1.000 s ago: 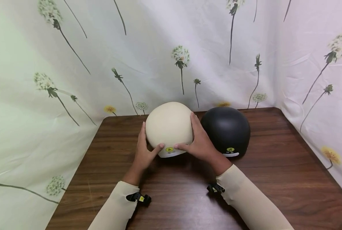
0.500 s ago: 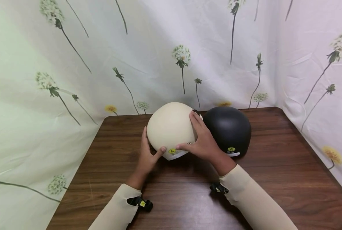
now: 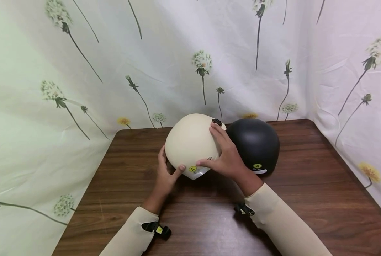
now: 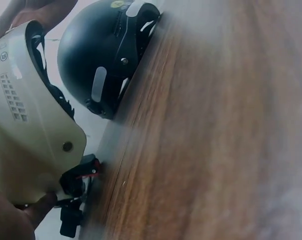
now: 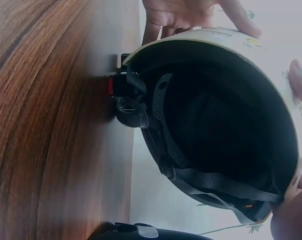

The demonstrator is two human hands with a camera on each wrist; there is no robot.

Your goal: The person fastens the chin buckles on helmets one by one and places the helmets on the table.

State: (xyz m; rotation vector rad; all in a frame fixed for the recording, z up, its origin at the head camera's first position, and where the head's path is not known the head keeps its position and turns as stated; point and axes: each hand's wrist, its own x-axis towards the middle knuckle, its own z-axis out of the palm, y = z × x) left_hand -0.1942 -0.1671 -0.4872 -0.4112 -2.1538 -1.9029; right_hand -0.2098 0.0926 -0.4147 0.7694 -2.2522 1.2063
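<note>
Both hands hold a cream helmet point(image 3: 191, 140) near the table's far side. My left hand point(image 3: 166, 176) grips its left lower rim, thumb on the front beside a yellow "A" sticker. On the right side, my right hand point(image 3: 223, 154) spreads its fingers over the shell, with the thumb near that sticker. The helmet is tilted, and the right wrist view shows its dark lining point(image 5: 216, 110) and a loose chin strap point(image 5: 226, 185). A black buckle point(image 4: 78, 180) with a red part hangs at its edge. Some fingers are hidden behind the shell.
A black helmet point(image 3: 252, 145) with the same kind of sticker stands on the table just right of the cream one. The dark wooden table point(image 3: 203, 220) ends at a flower-printed curtain point(image 3: 171, 71) behind and at both sides.
Both hands have turned and tilted the cream helmet, its lower front swinging to the right. A dark fitting at its upper right has come into view. The black helmet has stayed put.
</note>
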